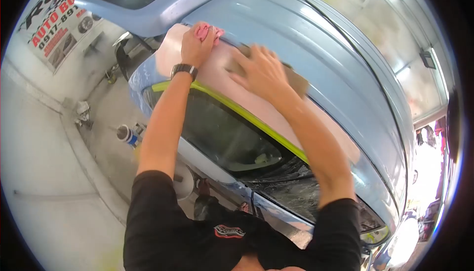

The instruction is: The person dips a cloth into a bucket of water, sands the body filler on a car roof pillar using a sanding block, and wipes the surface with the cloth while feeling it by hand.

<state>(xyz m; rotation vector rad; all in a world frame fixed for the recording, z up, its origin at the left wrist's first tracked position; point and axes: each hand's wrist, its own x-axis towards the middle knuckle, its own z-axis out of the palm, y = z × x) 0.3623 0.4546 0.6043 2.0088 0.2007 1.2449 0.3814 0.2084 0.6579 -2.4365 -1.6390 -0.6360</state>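
Note:
My left hand (195, 49) is closed around a crumpled pink cloth (213, 33) at the rear edge of a blue car's roof (276, 21). A dark watch circles that wrist. Under my right hand (264, 73), blurred by motion, is a brown sheet of sandpaper (297, 81), with the fingers over it. Both hands are on or just over a pale pink patch (219, 73) along the roof's side edge. Yellow-green masking tape (256, 124) borders the patch above the dark side window (222, 128).
The raised tailgate (148, 17) stands at the upper left. A white bucket with a blue label (129, 136) and a round pale container (183, 182) are on the floor beside the car. A printed banner (54, 21) hangs on the left wall.

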